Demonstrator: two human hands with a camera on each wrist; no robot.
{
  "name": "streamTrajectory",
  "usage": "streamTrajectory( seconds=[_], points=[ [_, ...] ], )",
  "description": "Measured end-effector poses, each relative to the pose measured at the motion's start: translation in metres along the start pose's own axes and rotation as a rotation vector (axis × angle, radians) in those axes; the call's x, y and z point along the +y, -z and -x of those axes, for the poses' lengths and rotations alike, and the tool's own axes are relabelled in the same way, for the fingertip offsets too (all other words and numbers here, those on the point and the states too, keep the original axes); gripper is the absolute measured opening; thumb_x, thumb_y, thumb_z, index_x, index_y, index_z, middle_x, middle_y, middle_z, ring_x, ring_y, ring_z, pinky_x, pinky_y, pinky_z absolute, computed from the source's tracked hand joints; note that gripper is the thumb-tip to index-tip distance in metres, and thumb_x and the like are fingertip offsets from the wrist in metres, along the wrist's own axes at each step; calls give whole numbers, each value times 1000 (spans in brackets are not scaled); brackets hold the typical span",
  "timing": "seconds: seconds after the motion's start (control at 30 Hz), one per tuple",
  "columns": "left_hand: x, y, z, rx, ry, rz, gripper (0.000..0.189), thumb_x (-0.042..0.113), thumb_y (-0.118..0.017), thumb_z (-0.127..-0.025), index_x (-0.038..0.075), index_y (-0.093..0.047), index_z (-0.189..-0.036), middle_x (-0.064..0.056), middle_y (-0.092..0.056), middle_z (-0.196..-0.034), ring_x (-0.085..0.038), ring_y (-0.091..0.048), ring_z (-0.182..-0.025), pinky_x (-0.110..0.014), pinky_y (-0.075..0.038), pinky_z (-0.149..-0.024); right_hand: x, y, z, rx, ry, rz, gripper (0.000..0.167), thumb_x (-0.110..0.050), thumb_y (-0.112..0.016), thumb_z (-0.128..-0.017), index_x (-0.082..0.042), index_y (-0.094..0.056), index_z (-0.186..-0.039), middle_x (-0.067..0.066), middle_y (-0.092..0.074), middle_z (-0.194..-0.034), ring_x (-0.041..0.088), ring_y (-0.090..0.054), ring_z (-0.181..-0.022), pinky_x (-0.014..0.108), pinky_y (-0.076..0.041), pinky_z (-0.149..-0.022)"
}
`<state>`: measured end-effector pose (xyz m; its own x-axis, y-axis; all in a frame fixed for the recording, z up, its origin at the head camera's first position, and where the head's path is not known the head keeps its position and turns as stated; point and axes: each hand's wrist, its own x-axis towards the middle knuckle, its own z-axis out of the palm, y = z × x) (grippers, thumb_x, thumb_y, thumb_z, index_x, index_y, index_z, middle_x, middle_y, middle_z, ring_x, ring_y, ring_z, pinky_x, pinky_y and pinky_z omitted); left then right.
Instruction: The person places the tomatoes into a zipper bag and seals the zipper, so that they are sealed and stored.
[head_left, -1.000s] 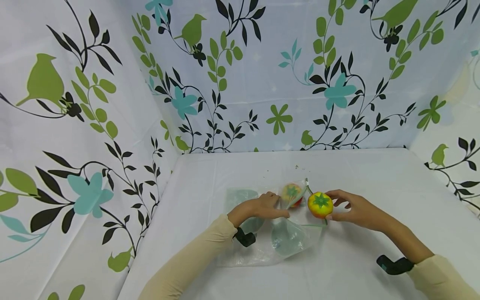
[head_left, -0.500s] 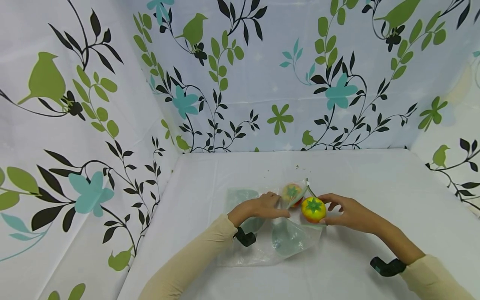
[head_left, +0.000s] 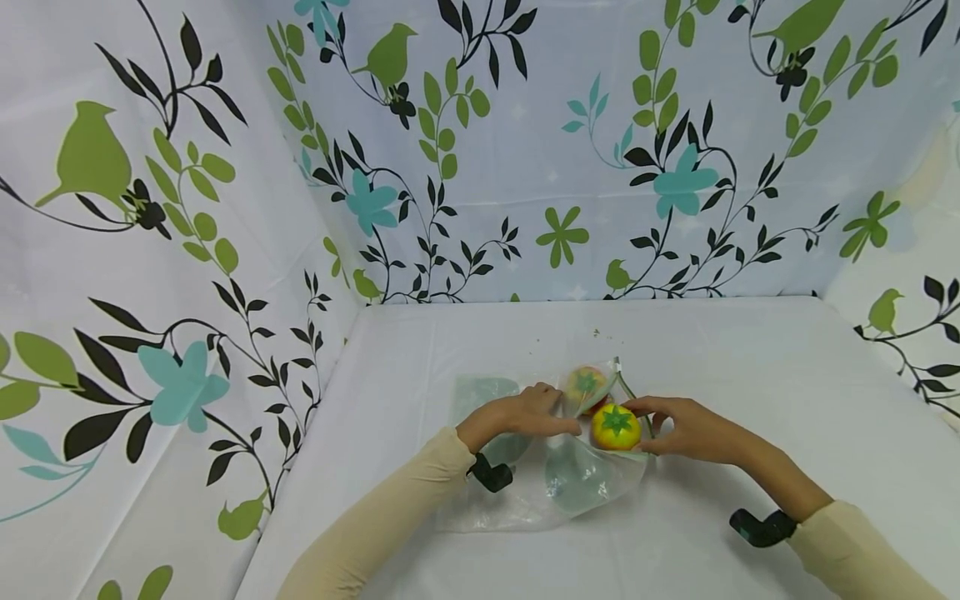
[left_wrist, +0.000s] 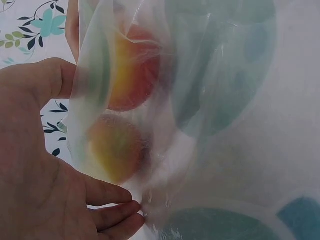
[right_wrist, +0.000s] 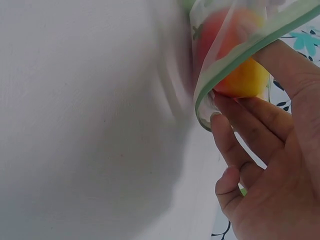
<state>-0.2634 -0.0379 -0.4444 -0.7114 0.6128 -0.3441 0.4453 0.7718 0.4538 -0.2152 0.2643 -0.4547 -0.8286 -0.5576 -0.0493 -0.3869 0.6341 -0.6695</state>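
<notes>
A clear zip bag with pale green patches lies on the white table, its mouth gaping to the right. My left hand holds the mouth, and in the left wrist view its thumb goes behind the film. One red-yellow toy tomato sits inside the bag. My right hand grips a second toy tomato with a green star-shaped top, at the mouth. In the right wrist view the green zip edge crosses in front of this tomato, with the fingertips reaching past it.
The white table extends around the bag. Printed cloth walls with birds and leaves enclose it at the back and sides. A few tiny specks lie behind the bag.
My right hand has moved left with the toy tomato, bringing it from the right of the bag into its mouth. My left hand has stayed in place on the bag.
</notes>
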Motion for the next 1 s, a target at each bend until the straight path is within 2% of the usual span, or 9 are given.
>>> streamTrajectory(
  seconds=[0.4,0.63,1.0],
  points=[
    [0,0,-2,9,-35,-8,90,66,-52,-95,-1,-45,-155,-22,-46,-157,-30,-51,-137,-41,-46,-110,-3,-7,-8,-48,58,9,62,-28,-82,-94,-8,-59,-148,17,-67,-137,18,-61,-98,24,-57,-77],
    [-1,0,-2,9,-36,-11,90,66,-51,-96,0,-44,-156,-23,-44,-159,-31,-49,-141,-42,-45,-113,-4,-10,-10,-48,71,5,61,-29,-81,-95,-8,-59,-147,14,-67,-136,18,-59,-97,24,-55,-77],
    [-1,-2,-2,22,-30,-13,89,66,-52,-94,-1,-47,-153,-21,-48,-155,-28,-53,-135,-40,-47,-109,-6,-13,-12,-45,61,6,61,-29,-81,-95,-9,-58,-148,11,-67,-135,17,-58,-97,24,-55,-75]
  ],
)
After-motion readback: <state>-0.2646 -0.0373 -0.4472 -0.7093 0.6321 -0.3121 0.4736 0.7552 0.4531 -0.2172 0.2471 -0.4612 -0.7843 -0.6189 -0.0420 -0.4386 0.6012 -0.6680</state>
